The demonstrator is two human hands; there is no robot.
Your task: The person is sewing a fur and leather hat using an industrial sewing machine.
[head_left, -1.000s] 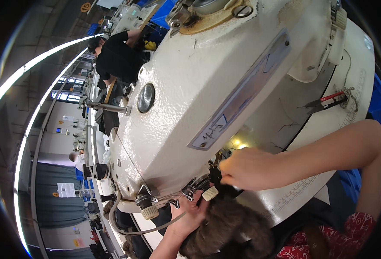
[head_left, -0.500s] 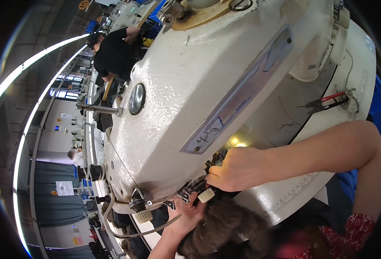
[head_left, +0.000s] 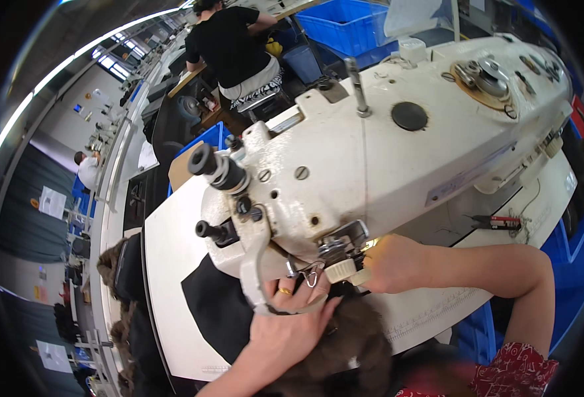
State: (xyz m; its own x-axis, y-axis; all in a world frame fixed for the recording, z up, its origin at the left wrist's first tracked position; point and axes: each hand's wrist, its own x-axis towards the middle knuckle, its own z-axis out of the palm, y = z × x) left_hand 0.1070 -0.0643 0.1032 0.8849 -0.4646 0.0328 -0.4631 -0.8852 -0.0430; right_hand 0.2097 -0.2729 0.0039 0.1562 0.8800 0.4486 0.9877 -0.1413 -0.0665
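Note:
A white sewing machine [head_left: 384, 165] fills the middle of the view, its head reaching toward the lower left. My left hand [head_left: 285, 334], a ring on one finger, lies below the machine head with fingers stretched out and thumb apart. It rests on black fabric [head_left: 209, 308] and brown fur [head_left: 361, 331], which bunches up toward me. My right hand [head_left: 398, 263] is curled close behind the machine head, beside a cream knob [head_left: 340, 270]. Its fingertips, and whatever they grip, are hidden by the head. A small yellow light glows there.
Red-and-black thread snips [head_left: 497, 222] lie on the right of the white table [head_left: 179, 231], near loose thread. Dark fur-trimmed pieces [head_left: 130, 271] hang at the left. A person in black [head_left: 229, 49] sits beyond, near a blue bin [head_left: 345, 30].
The view has swung and drawn back, so more of the machine and table shows. My left hand stays flat under the head; my right hand stays curled behind it.

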